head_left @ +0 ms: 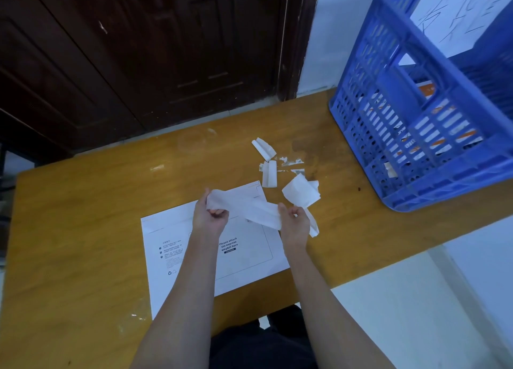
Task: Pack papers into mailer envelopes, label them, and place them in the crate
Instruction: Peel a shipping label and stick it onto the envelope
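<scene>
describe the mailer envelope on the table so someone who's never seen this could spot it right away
On the wooden table, left of the blue crate, a big white mailer envelope lies flat under both hands. Unlike the small paper scraps beyond it, it is printed "Please attach sto express waybill here".

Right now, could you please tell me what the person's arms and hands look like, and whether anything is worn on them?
Both forearms are bare to the frame's edge: no sleeves, gloves or watch visible. The left hand and right hand show no rings that I can see, though the fingers are partly hidden.
</scene>
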The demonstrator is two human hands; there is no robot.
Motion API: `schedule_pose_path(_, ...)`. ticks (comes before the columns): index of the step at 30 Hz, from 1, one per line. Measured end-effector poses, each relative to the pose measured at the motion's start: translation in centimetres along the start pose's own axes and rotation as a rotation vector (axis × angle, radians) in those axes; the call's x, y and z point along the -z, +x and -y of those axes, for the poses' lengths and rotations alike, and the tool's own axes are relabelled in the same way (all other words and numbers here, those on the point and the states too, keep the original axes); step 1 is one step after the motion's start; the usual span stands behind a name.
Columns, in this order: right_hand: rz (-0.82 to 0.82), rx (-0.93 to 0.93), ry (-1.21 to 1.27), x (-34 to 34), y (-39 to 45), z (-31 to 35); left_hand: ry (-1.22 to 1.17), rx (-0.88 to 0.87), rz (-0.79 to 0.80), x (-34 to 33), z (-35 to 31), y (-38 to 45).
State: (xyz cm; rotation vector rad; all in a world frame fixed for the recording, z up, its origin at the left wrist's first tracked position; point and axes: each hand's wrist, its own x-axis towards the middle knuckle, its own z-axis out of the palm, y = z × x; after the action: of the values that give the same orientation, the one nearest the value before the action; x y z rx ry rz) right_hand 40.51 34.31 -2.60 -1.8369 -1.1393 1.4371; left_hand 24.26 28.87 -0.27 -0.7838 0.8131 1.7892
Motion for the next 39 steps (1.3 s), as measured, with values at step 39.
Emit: schedule_pose_path(39, -0.03, -0.077, -0.017, 2.0, 1.3, -2.1, -0.206, -0.013, 0.18, -2.6, 1.7, -0.5)
